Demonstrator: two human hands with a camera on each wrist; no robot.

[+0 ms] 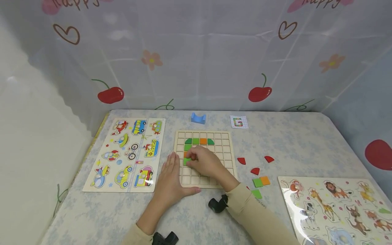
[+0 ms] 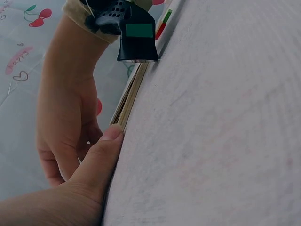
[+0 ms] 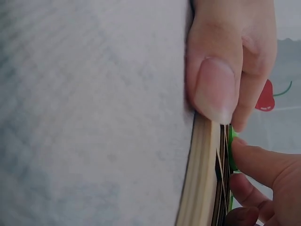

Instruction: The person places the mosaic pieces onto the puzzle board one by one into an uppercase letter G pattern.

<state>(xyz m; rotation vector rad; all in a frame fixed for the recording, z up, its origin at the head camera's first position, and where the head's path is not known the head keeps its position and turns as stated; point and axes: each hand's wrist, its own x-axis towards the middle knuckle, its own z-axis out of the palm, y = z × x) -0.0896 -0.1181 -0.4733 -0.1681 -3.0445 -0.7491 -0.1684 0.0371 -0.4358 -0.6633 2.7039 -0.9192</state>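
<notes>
1. Six or so tiles already sit in the grid board (image 1: 228,149), frame centre.
2. My right hand (image 1: 203,161) pinches a green tile (image 1: 185,161) there; left hand (image 1: 169,177) lies flat, steadying.
3. Six loose tiles (image 1: 258,182) wait lower right on the desk (image 1: 306,149).

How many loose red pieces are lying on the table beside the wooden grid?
3: one red piece nearest the grid board, one farther right, one just above the green and orange squares. Others may be hidden.

Green and orange tiles (image 1: 196,141) fill the pale wooden grid board (image 1: 225,149); red pieces (image 1: 255,171) lie beside it.
</notes>
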